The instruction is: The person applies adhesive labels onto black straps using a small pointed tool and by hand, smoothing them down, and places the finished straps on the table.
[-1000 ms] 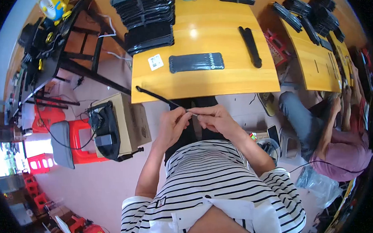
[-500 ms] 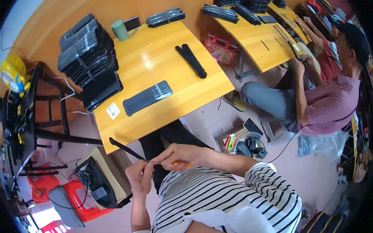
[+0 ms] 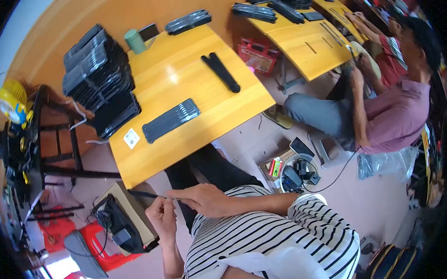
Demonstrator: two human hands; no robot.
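A narrow black strip [image 3: 147, 193] is pinched at its near end in my left hand [image 3: 163, 217], just off the table's near left corner. My right hand [image 3: 202, 199] is closed right beside it, index finger stretched along the strip at the left fingertips. A small orange-handled tool showed in this right hand earlier; the handle is now hidden by the fingers. On the yellow table [image 3: 220, 114] lie a flat pack of black strips in clear plastic [image 3: 171, 120] and a pair of loose black strips [image 3: 221, 72].
Tall stacks of black packs [image 3: 98, 67] stand at the table's left, a green canister [image 3: 134, 41] behind. A white label [image 3: 131, 138] lies near the left edge. A cardboard box with a black bag [image 3: 120, 225] is on the floor. A co-worker [image 3: 386, 112] sits at right.
The strip has swung lower, and its far end now lies by the table corner. My right hand has turned and the orange handle no longer shows. The whole view has shifted slightly.
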